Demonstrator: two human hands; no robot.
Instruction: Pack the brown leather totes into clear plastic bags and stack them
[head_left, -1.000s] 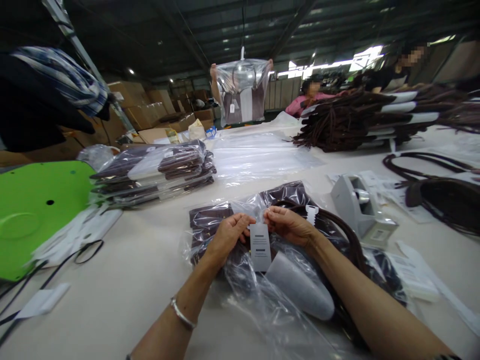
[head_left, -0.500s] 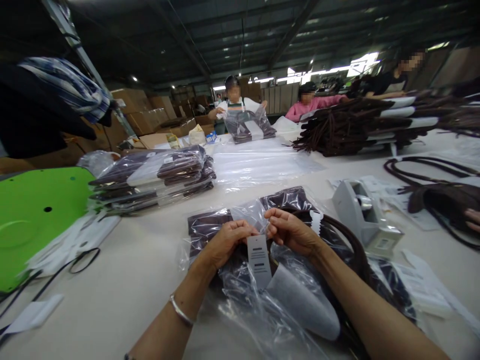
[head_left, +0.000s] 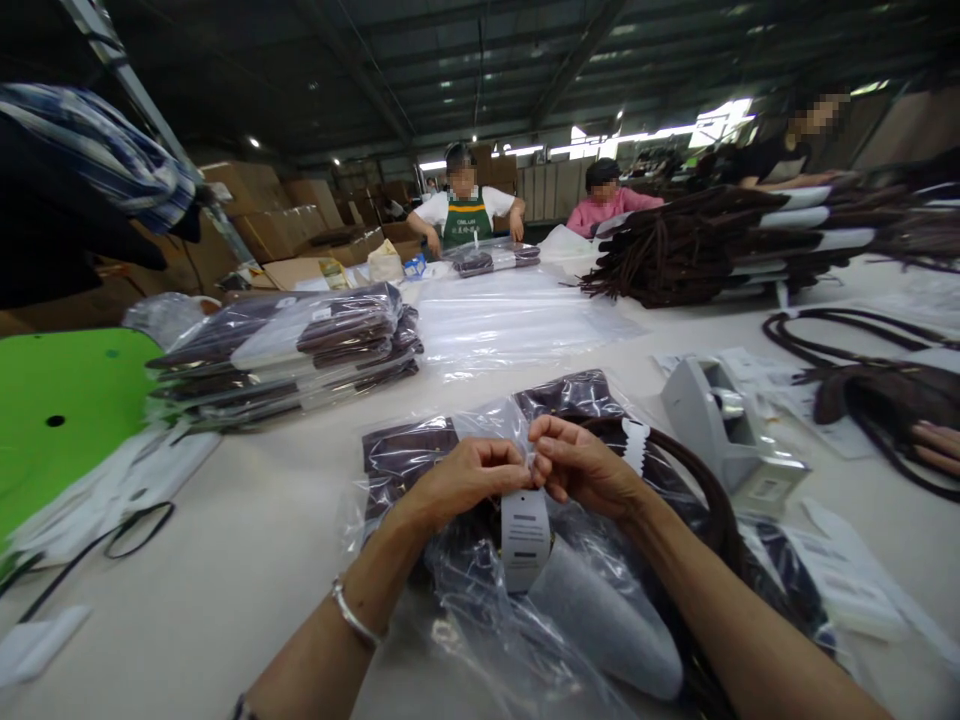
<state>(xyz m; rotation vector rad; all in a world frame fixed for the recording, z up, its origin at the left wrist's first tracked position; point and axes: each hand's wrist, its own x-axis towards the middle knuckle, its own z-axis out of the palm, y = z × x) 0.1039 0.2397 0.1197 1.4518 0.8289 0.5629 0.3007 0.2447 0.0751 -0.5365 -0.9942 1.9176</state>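
Note:
A grey-white hang tag (head_left: 525,540) with printed lines hangs below my fingertips, over a dark brown bag (head_left: 409,450) in clear plastic. My left hand (head_left: 472,475) is closed in a pinch at the tag's top edge. Fingertip to fingertip with it, my right hand (head_left: 581,462) is also pinched; whatever thin piece it grips is too small to make out. Loose clear plastic (head_left: 487,620) and a white sheet of wrapping (head_left: 607,620) lie below the tag. A brown strap (head_left: 701,470) with a white paper band (head_left: 634,445) curves past my right wrist.
Wrapped brown bags (head_left: 285,350) are stacked at left, beside a green board (head_left: 75,420). A grey tape dispenser (head_left: 712,430) stands at right. Behind it rises a pile of brown bags (head_left: 697,250). Other people work across the table; another person's hand (head_left: 937,445) shows at the right edge.
My left hand has moved slightly right, its fingertips now meeting my right hand's. The tag has turned and shifted a little. Across the table, a person has lowered a wrapped bag onto the table.

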